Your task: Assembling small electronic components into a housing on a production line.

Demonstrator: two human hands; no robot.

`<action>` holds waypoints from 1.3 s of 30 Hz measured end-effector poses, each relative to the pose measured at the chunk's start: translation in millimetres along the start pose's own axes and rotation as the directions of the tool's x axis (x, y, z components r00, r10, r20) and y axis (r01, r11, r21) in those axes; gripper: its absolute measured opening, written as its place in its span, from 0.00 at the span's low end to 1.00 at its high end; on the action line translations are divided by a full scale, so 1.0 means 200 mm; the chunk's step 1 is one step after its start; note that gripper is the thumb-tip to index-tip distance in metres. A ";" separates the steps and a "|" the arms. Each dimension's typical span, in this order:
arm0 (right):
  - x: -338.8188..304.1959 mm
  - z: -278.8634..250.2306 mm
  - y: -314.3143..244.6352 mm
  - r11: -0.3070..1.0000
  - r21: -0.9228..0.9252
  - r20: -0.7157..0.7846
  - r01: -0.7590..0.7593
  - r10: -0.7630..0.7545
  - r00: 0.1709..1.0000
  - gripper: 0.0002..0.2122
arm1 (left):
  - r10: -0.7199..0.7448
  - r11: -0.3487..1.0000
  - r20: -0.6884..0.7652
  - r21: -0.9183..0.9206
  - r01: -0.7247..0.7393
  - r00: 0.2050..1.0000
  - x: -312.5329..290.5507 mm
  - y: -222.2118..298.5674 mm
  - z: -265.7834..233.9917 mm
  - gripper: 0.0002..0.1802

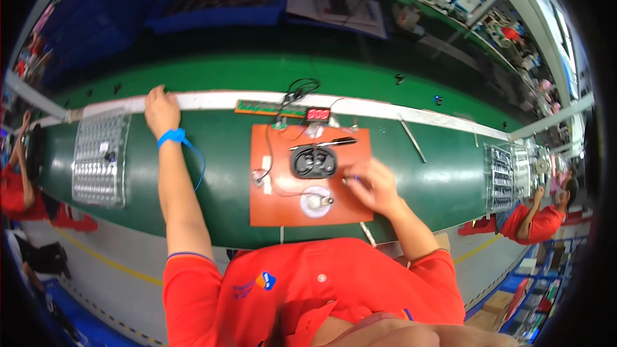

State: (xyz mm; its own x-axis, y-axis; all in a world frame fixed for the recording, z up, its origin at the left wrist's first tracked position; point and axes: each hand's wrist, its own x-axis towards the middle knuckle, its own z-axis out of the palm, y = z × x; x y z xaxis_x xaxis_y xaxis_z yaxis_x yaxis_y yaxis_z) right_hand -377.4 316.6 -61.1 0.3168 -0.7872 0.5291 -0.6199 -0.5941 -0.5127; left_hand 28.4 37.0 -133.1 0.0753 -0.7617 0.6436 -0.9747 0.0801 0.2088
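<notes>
My left hand point(160, 110) reaches far forward to the white strip point(212, 100) at the back of the green bench, fingers curled at its edge; a blue wrist strap point(172, 137) with a blue cord circles that wrist. Whether it holds anything cannot be seen. My right hand point(373, 186) rests on the right side of an orange mat point(283, 209), fingers bent, just right of a black oval part point(313, 161) in a fixture. A small round white piece point(316, 202) lies on the mat below the black part.
A small display with red digits point(318, 114) and a green circuit strip point(267, 108) sit behind the mat, with black wires. Clear trays of small parts stand at left point(99, 157) and right point(501, 177). Other people in red sit at both ends. Blue bins stand beyond.
</notes>
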 end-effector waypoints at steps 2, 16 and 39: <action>0.11 -0.07 0.13 0.965 -0.009 -0.212 -0.263 0.256 0.943 0.09 | 0.020 1.000 -0.017 0.000 -0.020 1.000 0.01 -0.02 0.00 0.13; 0.40 -0.37 0.32 0.852 0.473 -0.378 -0.223 0.425 0.823 0.18 | 0.030 0.992 -0.082 -0.116 -0.040 0.996 0.18 -0.21 0.13 0.20; 0.55 -0.13 -0.47 0.070 0.646 -0.764 0.760 0.077 0.641 0.28 | -0.069 0.922 0.379 0.378 -0.087 0.923 0.65 -1.17 0.42 0.19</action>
State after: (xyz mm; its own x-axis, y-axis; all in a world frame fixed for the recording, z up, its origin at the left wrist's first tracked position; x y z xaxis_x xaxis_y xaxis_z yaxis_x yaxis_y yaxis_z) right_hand -303.0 290.0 63.7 -0.3930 -0.4242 0.8158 0.6607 -0.7473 -0.0703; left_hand 249.0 -135.3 -159.7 0.0565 -0.9520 0.3007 -0.9845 -0.1032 -0.1416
